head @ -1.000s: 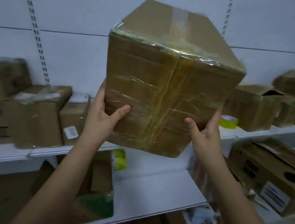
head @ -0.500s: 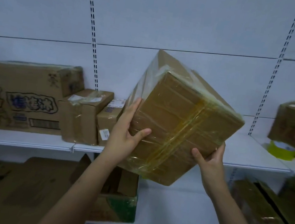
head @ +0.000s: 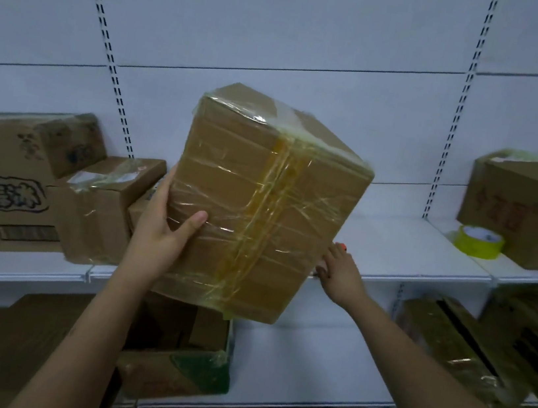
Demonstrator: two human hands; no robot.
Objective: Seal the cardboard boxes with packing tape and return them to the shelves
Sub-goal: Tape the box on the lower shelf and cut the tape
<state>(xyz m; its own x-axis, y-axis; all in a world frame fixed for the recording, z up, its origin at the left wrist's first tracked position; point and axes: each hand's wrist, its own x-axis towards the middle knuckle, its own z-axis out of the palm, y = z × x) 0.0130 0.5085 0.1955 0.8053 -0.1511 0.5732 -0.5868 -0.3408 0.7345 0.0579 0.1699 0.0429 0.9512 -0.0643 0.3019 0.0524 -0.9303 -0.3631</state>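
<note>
The left hand point(head: 160, 230) had its grip on the taped cardboard box point(head: 261, 202), fingers spread up the box's left face and the thumb pressed across the front, over wrinkled clear tape. The box was held tilted in the air in front of the upper shelf point(head: 409, 251), its top corner leaning toward the white back wall and its lower edge hanging below the shelf's front lip. A yellowish band of packing tape ran down the middle of the front face, just right of the left thumb, and more tape wrapped the top edges. The right hand point(head: 341, 272) lay at the box's lower right edge with fingers straight and flat, the palm close to the shelf edge; whether it touched the cardboard or only the shelf could not be told, and it held nothing. To the left of the left grip, two smaller taped boxes point(head: 101, 204) stood on the same shelf, beside a large printed carton point(head: 4, 180). Well to the right of the right hand sat a yellow tape roll point(head: 478, 242), just beside an open-topped carton point(head: 529, 212). Below both hands, the lower shelf point(head: 305, 375) carried a box with a green patch point(head: 179, 364) on the left and a tape-wrapped box point(head: 454, 347) on the right.
</note>
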